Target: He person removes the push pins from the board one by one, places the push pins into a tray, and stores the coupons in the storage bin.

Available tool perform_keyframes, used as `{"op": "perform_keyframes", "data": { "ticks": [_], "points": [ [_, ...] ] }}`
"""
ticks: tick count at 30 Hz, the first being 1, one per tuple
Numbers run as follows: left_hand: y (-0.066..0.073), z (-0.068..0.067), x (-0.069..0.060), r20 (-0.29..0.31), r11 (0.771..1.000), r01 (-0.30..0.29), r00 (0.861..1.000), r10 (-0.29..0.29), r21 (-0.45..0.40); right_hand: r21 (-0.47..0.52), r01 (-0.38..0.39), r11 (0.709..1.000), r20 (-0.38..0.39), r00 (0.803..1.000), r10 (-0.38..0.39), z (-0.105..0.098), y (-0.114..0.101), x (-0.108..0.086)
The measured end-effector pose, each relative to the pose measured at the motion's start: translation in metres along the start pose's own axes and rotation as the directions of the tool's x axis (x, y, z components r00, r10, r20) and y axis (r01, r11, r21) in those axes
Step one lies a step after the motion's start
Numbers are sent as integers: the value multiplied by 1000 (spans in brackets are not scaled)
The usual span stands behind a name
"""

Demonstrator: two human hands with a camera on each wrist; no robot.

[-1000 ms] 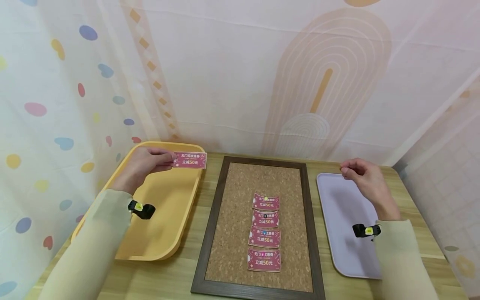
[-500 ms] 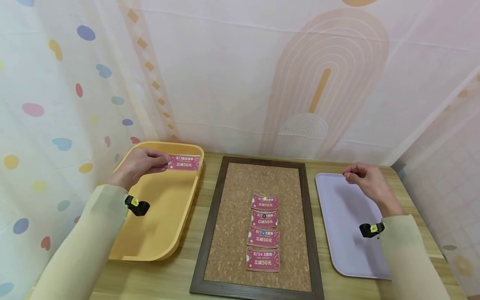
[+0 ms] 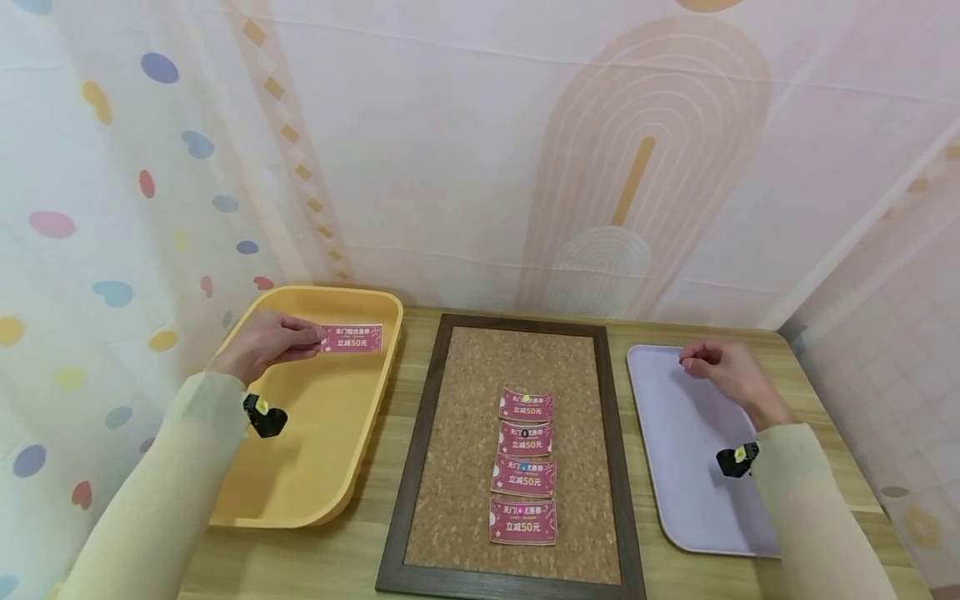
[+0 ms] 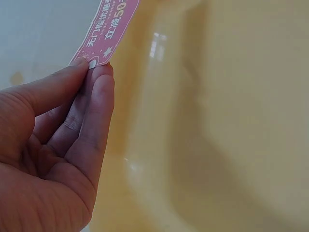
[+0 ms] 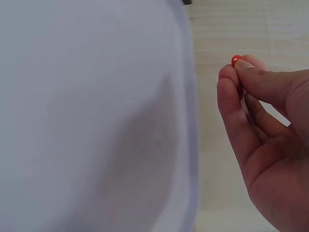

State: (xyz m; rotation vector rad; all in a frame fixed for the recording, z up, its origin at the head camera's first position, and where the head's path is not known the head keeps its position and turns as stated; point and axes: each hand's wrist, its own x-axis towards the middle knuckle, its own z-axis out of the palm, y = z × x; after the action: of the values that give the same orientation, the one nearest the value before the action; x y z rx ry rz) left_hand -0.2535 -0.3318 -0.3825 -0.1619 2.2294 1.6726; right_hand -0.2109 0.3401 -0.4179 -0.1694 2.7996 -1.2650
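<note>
Above the yellow tray, my left hand pinches one end of a pink paper coupon between thumb and fingers. The left wrist view shows that coupon rising from the fingertips of the left hand. Over the far part of the lilac tray, my right hand pinches a small red push pin. Only its rounded red end shows past the fingertips. Between the trays lies a cork board, bearing several pink coupons in a column, each with a coloured pin at its top.
A dark wooden frame borders the cork board. Everything stands on a wooden table. Behind it hangs a patterned curtain, which also closes off the left and right sides.
My left hand has moved left and slightly down with its coupon, over the yellow tray. My right hand has shifted a little, still pinching. The head view has turned slightly.
</note>
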Motion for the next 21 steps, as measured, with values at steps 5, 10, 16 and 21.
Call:
{"op": "perform_keyframes", "data": {
  "ticks": [5,10,16,21],
  "points": [
    [-12,-4,3,-13,998,58,998,-59,-3,-45,-44,998,17,999,45,6,8,0],
    [-19,-5,5,-36,995,87,996,-86,40,-20,-83,996,50,995,84,9,11,-2],
    [-21,-2,7,-54,992,92,995,-88,82,-33,-107,994,84,990,109,11,12,-1],
    [-23,-1,6,-67,993,92,994,-87,79,-19,-87,996,93,992,88,13,14,0]
  ]
}}
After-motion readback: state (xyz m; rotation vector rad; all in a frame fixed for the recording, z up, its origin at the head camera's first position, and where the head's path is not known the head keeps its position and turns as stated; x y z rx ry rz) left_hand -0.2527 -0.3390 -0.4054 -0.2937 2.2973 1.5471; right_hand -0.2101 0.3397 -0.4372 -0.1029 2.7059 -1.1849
